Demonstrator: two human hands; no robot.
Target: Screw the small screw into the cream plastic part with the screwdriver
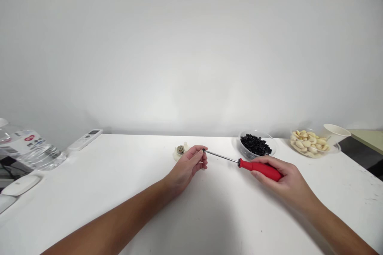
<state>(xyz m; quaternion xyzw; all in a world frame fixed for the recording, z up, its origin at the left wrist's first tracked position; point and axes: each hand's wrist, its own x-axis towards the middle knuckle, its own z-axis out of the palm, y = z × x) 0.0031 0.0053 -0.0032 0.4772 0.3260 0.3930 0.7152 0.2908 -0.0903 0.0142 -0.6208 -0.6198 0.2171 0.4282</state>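
My right hand (285,179) is closed round the red handle of a screwdriver (259,167). Its thin metal shaft points left, toward my left hand (188,166). That hand pinches something small and dark at the screwdriver's tip, too small to name. Just beyond my left hand a small cream plastic part (180,152) with a metal centre sits on the white table (119,191).
A clear bowl of small black pieces (256,144) and a clear bowl of cream pieces (309,143) stand at the back right, beside a white paper cup (335,132). At the left are a plastic water bottle (28,150), a white remote (85,139) and a white mouse (20,185).
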